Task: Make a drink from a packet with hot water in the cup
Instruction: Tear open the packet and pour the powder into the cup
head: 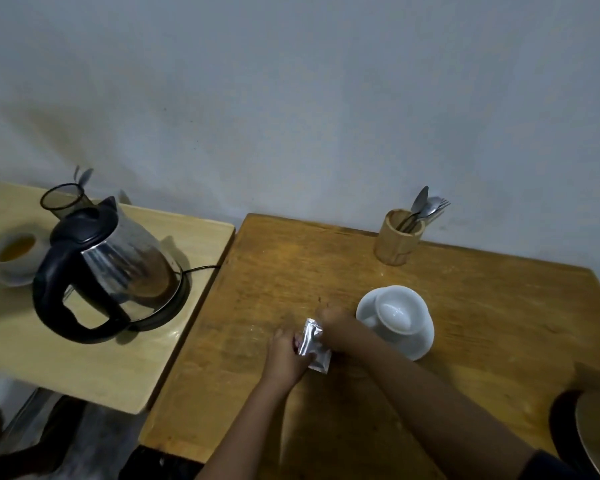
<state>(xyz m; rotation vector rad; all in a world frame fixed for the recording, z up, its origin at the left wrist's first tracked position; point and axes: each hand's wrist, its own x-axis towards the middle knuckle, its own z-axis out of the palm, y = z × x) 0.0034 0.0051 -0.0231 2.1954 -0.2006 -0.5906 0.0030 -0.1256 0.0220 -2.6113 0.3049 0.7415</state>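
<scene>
From my remote view, the brown bench [465,393] has open surface to the left of my hands and along its far edge. The white cup [400,315] on its saucer [420,348] sits just right of the hands, blocking that side. A wooden holder [395,242] of cutlery [425,207] stands at the far edge, well apart. On the paler bench [101,368] to the left, the kettle [118,268] fills the middle; bare wood lies in front of it.

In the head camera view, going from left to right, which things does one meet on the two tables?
cup of orange drink → kettle → left hand → silver packet → empty white cup on its saucer; the wooden cutlery holder stands behind them.
</scene>
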